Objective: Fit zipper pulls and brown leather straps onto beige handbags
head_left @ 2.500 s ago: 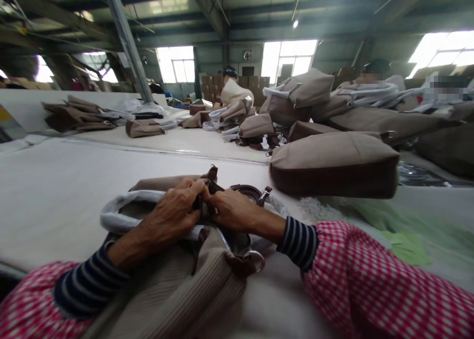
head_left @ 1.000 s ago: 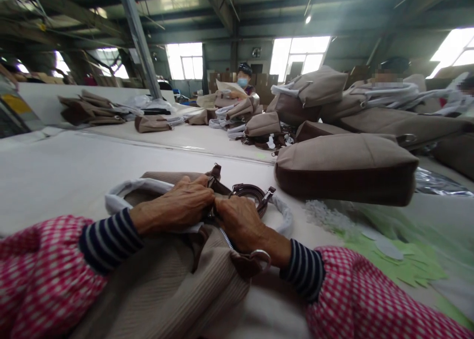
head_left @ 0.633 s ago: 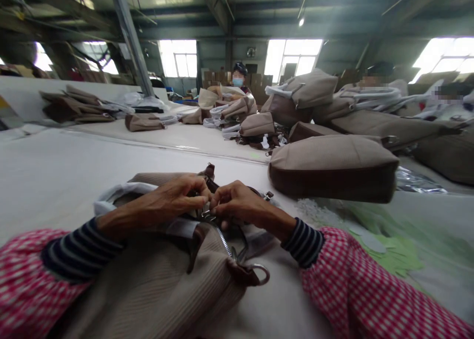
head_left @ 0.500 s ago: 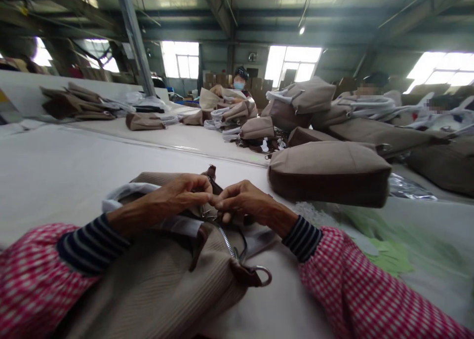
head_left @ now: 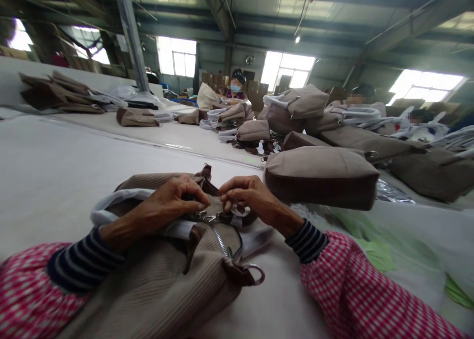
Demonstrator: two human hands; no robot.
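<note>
A beige ribbed handbag (head_left: pixel 163 280) with brown trim lies in front of me, its top partly unzipped. My left hand (head_left: pixel 176 198) is over the bag's opening, thumb and fingers pinched together. Across a small gap, my right hand (head_left: pixel 252 198) is also closed in a pinch. Whatever is between the fingertips is too small to make out. Just below them are a metal clasp (head_left: pixel 209 219) and the silver zipper (head_left: pixel 221 241). A white-wrapped handle (head_left: pixel 107 203) loops beside my left wrist. At the bag's near right end sits a metal ring (head_left: pixel 257 275) on a brown tab.
Another beige and brown bag (head_left: pixel 320 176) lies beyond my right hand. Behind it is a heap of similar bags (head_left: pixel 307 102), with more bags (head_left: pixel 59 94) at far left. Green sheets (head_left: pixel 377 255) lie right. A masked person (head_left: pixel 237 90) is across the table (head_left: pixel 55 166).
My hands, which met at the fingertips, have drawn slightly apart. The clasp beneath them shows more clearly. The whole view has shifted and tilted a little.
</note>
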